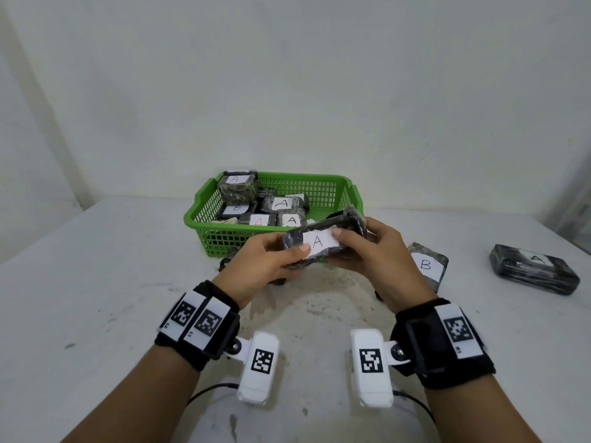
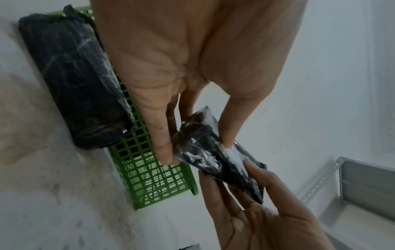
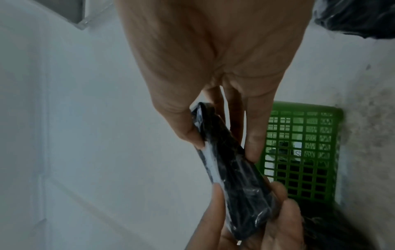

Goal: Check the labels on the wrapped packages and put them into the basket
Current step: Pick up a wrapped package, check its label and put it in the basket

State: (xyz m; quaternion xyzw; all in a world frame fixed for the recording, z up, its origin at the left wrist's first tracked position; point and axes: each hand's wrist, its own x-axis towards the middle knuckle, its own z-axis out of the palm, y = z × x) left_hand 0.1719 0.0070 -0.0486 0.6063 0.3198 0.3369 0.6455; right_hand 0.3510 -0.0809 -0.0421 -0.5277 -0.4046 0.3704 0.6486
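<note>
Both hands hold one black film-wrapped package point(image 1: 319, 243) above the table, just in front of the green basket point(image 1: 192, 215). Its white label, marked A, faces up. My left hand point(image 1: 295, 259) pinches the package's left end, thumb on the label's edge. My right hand point(image 1: 343, 247) pinches the right end, thumb on top. The left wrist view has the package point(image 2: 218, 155) edge-on between thumb and fingers of my left hand point(image 2: 198, 150). In the right wrist view my right hand point(image 3: 224, 146) grips the same package point(image 3: 235, 177). Several labelled packages lie in the basket.
A package marked B point(image 1: 427, 265) lies on the table right of my hands. Another marked A point(image 1: 534, 273) sits far right. One more dark package point(image 2: 72, 81) rests against the basket's front wall under my left hand. A white wall stands behind the table.
</note>
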